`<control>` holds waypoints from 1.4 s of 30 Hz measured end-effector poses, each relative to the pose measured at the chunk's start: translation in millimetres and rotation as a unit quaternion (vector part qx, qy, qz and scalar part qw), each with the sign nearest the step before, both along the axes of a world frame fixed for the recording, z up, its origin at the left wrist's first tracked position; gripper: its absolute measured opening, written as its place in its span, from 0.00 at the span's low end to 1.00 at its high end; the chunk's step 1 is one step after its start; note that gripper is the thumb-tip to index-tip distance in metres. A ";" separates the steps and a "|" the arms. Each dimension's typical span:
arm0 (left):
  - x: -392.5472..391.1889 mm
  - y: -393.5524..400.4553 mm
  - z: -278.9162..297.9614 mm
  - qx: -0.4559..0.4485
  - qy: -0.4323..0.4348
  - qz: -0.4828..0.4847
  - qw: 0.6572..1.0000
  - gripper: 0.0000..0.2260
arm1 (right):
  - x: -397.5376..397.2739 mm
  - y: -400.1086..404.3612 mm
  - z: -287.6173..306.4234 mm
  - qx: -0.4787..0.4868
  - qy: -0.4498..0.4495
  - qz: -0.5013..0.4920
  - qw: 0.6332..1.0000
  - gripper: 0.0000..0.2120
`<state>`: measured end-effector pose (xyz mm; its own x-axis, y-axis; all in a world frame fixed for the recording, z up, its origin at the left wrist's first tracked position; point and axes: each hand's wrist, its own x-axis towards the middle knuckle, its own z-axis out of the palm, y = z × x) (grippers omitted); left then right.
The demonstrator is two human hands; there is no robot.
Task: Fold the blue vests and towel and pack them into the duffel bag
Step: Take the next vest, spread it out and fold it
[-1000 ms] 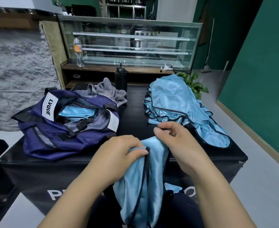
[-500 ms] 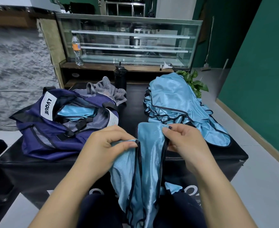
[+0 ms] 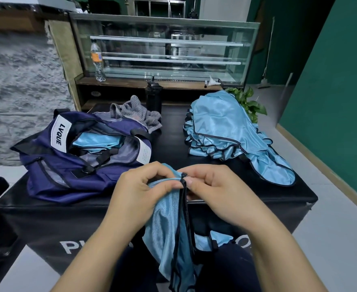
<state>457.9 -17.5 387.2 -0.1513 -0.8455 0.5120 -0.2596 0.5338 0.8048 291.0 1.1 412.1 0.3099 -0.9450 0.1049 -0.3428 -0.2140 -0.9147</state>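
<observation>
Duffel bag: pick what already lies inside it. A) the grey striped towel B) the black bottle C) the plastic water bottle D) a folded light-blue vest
D: light-blue fabric of a folded vest shows through the open top of the duffel bag; the grey towel lies behind the bag.

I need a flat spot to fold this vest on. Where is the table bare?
The black tabletop shows bare in a strip between the duffel bag and the vest pile, running toward both hands. The left is crowded by the bag and grey towel, the right by the pile.
</observation>
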 end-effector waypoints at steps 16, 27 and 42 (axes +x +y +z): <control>11.1 -24.3 11.3 -0.060 -0.184 -0.090 0.977 0.20 | -13.9 -0.4 4.9 0.005 -0.030 0.052 0.998 0.04; 8.8 -40.6 98.5 -0.138 -0.323 -0.134 0.927 0.18 | -53.1 -17.5 69.1 -0.038 -0.128 -0.048 0.990 0.05; -20.6 -35.5 189.9 -0.137 -0.399 0.067 0.904 0.12 | -29.0 -58.3 174.9 -0.258 0.295 -0.125 0.911 0.16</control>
<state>437.3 -53.0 577.1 -0.4701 -0.7422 0.4775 -0.7771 0.6046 0.1747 262.1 -57.1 587.0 0.2382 -0.8661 0.4394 -0.8399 -0.4109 -0.3546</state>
